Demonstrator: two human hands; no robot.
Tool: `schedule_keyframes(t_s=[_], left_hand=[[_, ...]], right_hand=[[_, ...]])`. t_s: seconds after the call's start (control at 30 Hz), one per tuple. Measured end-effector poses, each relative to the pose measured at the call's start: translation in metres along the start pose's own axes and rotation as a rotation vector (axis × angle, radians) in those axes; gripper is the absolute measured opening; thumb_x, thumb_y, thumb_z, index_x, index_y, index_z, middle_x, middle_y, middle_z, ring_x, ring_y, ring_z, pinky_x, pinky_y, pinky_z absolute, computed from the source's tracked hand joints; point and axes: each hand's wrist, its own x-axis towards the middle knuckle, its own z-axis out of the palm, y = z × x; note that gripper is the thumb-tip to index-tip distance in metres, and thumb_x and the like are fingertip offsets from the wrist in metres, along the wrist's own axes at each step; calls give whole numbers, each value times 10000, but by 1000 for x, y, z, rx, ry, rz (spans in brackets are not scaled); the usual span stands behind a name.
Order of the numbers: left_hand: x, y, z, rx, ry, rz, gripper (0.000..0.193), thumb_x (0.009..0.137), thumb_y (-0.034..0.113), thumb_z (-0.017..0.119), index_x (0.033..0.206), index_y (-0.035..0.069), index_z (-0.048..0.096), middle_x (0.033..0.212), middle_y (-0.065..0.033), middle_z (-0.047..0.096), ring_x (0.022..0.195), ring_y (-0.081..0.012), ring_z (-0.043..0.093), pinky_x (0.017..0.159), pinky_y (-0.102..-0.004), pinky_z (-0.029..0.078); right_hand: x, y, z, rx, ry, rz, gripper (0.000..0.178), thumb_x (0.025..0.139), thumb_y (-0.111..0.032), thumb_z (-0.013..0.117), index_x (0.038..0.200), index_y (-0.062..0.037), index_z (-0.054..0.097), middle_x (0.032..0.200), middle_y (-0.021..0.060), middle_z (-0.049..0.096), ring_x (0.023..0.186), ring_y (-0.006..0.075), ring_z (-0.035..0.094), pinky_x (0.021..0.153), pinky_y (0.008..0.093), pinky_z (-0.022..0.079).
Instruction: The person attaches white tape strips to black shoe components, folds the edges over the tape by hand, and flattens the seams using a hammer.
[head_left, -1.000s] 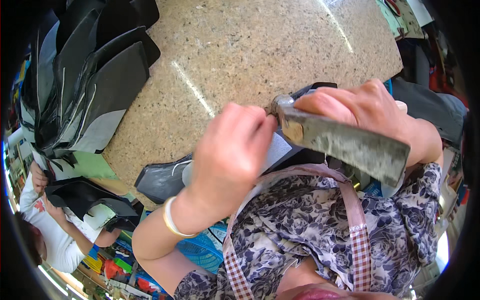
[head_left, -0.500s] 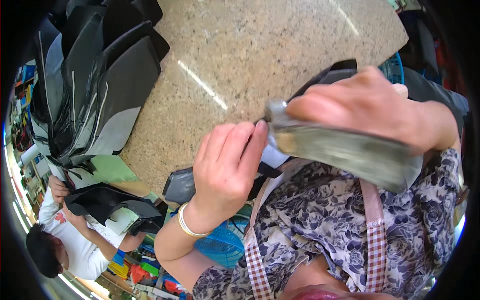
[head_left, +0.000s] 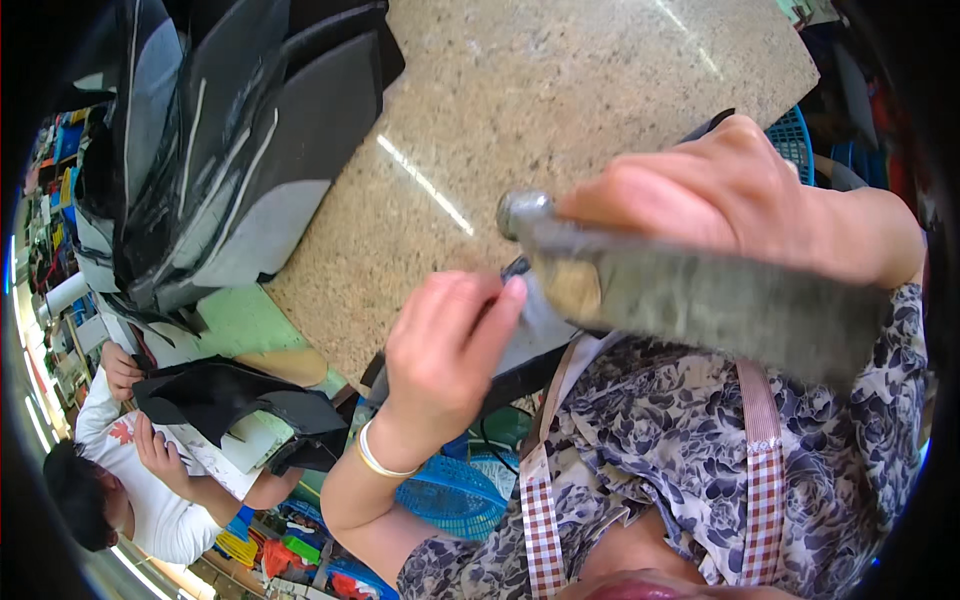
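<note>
I see the right hand gripping a metal hammer. The left hand pinches a grey-and-black panel by the speckled tabletop.

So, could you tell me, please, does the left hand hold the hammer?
No, the right hand grips the hammer, while the left hand holds a black-and-grey piece.

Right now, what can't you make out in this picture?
Head view:
Hammer: its right end is blurred; the right hand hides most of the handle.
Grey-and-black piece: partly covered by the left hand and the hammer.
Dark stack, upper left: cut off by the top edge.
</note>
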Motion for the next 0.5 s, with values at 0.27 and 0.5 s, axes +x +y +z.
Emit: schedule_keyframes(t_s=[0.27,0.5], left_hand=[[20,-5,36,58,53,39,203,762,64,670,954,-1,677,909,-94,610,792,-240,594,666,-348,495],[28,-19,16,4,-89,-3,179,729,56,654,903,50,694,844,-41,623,771,-211,618,615,-327,511]], right_hand=[[-12,35,-5,135,-37,-112,386,783,-147,618,1117,-11,483,765,110,560,572,275,621,468,361,476],[-9,31,-12,-37,-330,-119,326,805,-137,655,1082,-20,528,731,64,600,510,236,608,457,368,485]])
